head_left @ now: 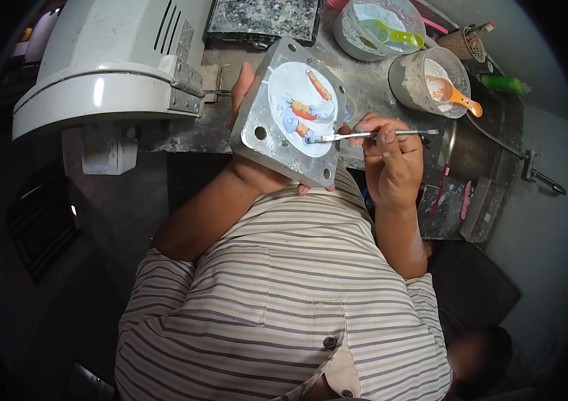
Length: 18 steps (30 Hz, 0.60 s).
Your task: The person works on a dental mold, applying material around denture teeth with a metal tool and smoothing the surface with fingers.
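Note:
My left hand (250,172) grips a square metal mould (250,137) from underneath and along its left side, holding it tilted, with holes at its corners. Its round white inner face (324,127) carries red-orange and light blue painted or filled shapes (300,110). My right hand (394,160) pinches a thin metal spatula-like tool (411,132), whose tip rests at a blue patch near the lower part of the round face.
A white machine housing (103,53), speckled slab (260,17), two tubs with green (391,37) and orange scoops (464,100), mesh holder (464,47), green bottle (501,83) and pink tools (465,200) surround the metal bench (183,140). Another person's head (481,357) shows lower right.

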Each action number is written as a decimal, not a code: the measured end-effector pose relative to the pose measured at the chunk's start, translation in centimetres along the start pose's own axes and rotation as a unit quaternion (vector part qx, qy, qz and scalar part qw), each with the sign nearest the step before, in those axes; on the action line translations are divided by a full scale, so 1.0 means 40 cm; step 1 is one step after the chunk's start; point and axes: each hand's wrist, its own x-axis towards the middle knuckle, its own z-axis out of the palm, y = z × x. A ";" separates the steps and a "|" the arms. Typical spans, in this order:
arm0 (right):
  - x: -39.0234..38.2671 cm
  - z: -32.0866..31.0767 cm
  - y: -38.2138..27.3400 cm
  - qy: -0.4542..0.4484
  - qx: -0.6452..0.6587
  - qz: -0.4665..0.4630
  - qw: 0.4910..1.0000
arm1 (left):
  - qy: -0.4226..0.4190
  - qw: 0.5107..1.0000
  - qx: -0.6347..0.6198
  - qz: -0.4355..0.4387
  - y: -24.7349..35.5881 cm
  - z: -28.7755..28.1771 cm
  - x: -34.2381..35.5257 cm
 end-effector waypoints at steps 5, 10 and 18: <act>0.000 0.007 0.013 0.002 0.038 0.028 0.999 | 0.025 0.999 0.019 0.029 -0.004 -0.003 0.000; -0.002 0.019 0.013 0.010 0.058 0.037 0.998 | 0.006 1.000 0.015 0.013 -0.005 0.003 -0.001; -0.003 0.009 0.012 0.009 0.078 0.051 0.996 | -0.009 1.000 0.003 0.002 -0.007 -0.002 -0.002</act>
